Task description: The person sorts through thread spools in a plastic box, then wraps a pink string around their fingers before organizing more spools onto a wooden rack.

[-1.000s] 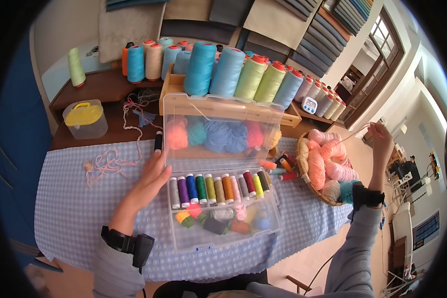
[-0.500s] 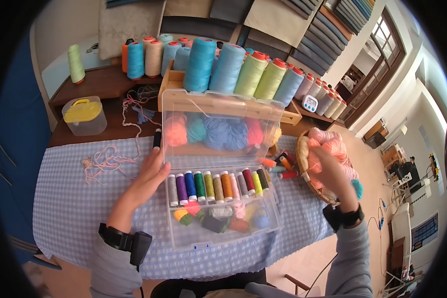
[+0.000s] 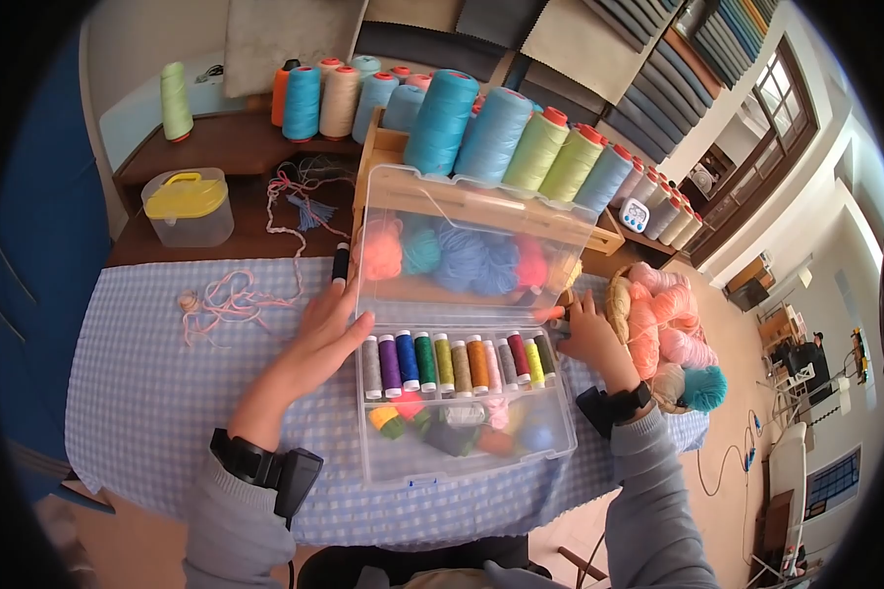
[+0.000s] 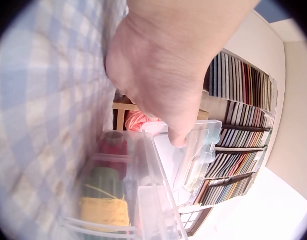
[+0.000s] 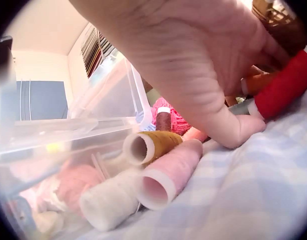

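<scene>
A clear plastic box [image 3: 462, 471] stands with its lid [image 3: 481, 211] raised; a row of coloured thread spools [image 3: 424, 361] lies in its back part. My left hand [image 3: 309, 348] is at the box's left side, fingers stretched, its thumb [image 4: 177, 136] against the clear plastic in the left wrist view. Beyond the box's right side, my right hand [image 3: 599, 344] reaches down among loose spools. In the right wrist view, the right thumb touches the tablecloth by the end of a red spool [image 5: 286, 82]; pink [image 5: 176, 172] and mustard [image 5: 166, 145] spools lie beside it. Some right fingertips are hidden.
A basket [image 3: 619, 304] of yarn skeins stands to the right. Behind the lid, large thread cones [image 3: 442, 123] stand on a wooden rack. A yellow-lidded tub [image 3: 189, 211] is at the back left, and tangled yarn [image 3: 236, 304] lies on the checked cloth [image 3: 167, 393].
My right hand has come down and left from a raised strand of yarn, past the basket, to the loose spools. The left hand stays at the box's side. The head view has shifted slightly.
</scene>
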Tool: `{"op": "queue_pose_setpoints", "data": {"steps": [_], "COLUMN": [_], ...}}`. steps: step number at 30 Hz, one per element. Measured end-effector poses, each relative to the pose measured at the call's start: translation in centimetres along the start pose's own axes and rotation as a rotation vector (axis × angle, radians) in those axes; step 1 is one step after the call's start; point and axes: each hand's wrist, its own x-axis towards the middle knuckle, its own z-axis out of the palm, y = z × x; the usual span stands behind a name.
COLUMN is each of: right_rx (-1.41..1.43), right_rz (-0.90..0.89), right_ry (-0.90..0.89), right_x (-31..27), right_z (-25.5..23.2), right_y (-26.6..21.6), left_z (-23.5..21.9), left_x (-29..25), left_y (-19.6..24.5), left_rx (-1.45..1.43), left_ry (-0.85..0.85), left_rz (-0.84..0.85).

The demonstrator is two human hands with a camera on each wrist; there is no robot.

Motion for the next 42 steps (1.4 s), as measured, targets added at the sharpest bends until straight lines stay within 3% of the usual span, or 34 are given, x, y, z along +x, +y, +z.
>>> {"op": "queue_pose_setpoints", "data": {"steps": [6,8,14,17,25,30,37,42], "right_rx": [0.107,-0.022,0.131,0.087,0.081,0.167,0.251,0.382], "right_rz": [0.043,-0.043,0.123,0.075,0.002,-0.058,-0.176,-0.227], "right_ry": [0.100,0.258,0.196,0.267,0.212,0.090,0.148,0.034], "right_x": [1.0,1.1,1.1,1.2,-2.4,-3.9,-5.4,-6.8], "right_z": [2.3,3.2,2.3,2.4,-1.1,-1.9,-2.2,-3.4], "right_y": [1.1,1.5,1.1,1.0,-1.3,-1.0,0.0,0.4], "left_z": [0.1,0.0,0.0,-0.2,-0.1,0.3,0.1,0.2], "left_x": [0.2,0.1,0.1,-0.1,0.0,0.5,0.1,0.2], "left_y": [-0.3,-0.3,-0.3,0.1,-0.1,-1.2,-0.4,-0.5], "left_rx": [0.021,0.014,-0.001,0.011,0.062,0.063,0.070,0.073], "left_ry": [-0.016,-0.016,-0.043,-0.033,-0.032,-0.021,-0.018,-0.008], "left_rz": [-0.010,-0.011,-0.041,-0.036,-0.046,0.012,-0.038,0.003]}}
